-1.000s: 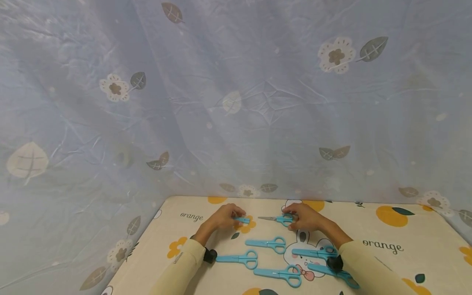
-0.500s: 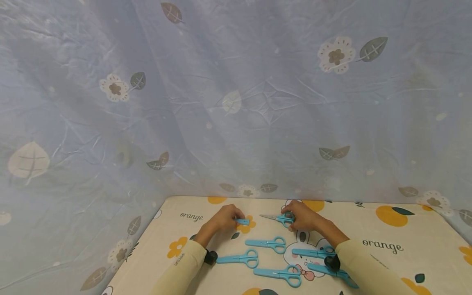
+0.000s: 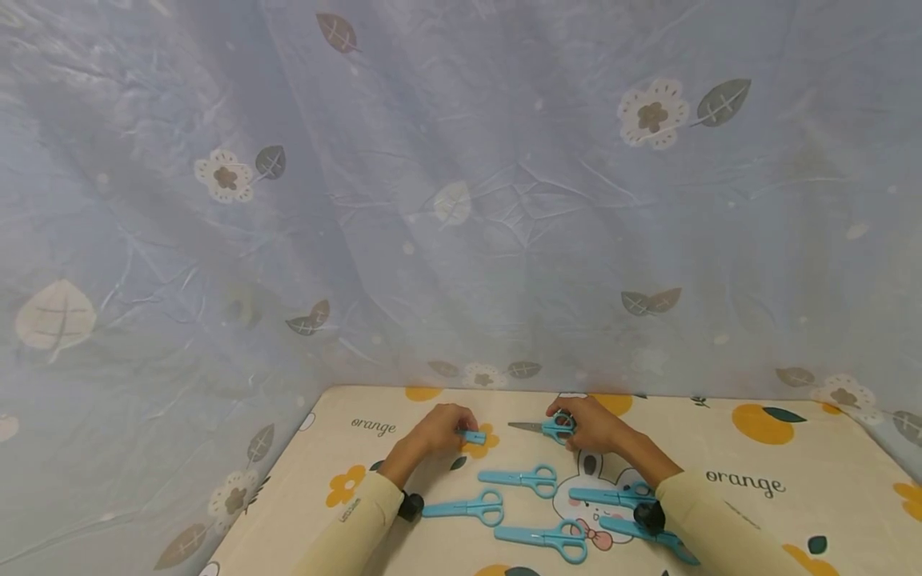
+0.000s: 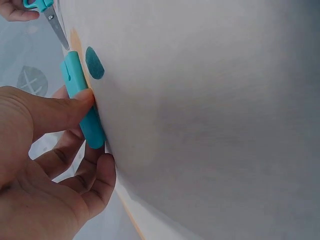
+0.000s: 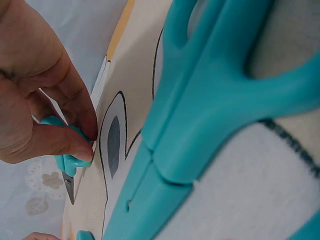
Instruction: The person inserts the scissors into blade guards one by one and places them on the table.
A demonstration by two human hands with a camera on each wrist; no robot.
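Observation:
Between thumb and fingers, my left hand (image 3: 441, 428) pinches a light blue scissors sheath (image 4: 85, 107), its slotted open end pointing right toward the blades. My right hand (image 3: 592, 424) grips a pair of scissors (image 3: 558, 428) by its blue handles. The bare metal blades (image 3: 526, 426) are together and point left at the sheath, with a gap between tip and sheath in the head view. In the right wrist view the thumb presses on the handle loops (image 5: 75, 159). Both things are held just over the cloth.
Several sheathed blue scissors lie nearer me: one pair (image 3: 519, 478) in the middle, one (image 3: 464, 507) at left, one (image 3: 542, 538) in front, and two at right, (image 3: 612, 496) partly under my right wrist. A patterned cloth (image 3: 720, 448) covers the table; a grey-blue curtain (image 3: 461, 240) stands behind.
The scissors in my right hand have shifted very slightly, and the sheath in my left hand has tilted a little. The gap between them stays; the scissors on the table have not moved.

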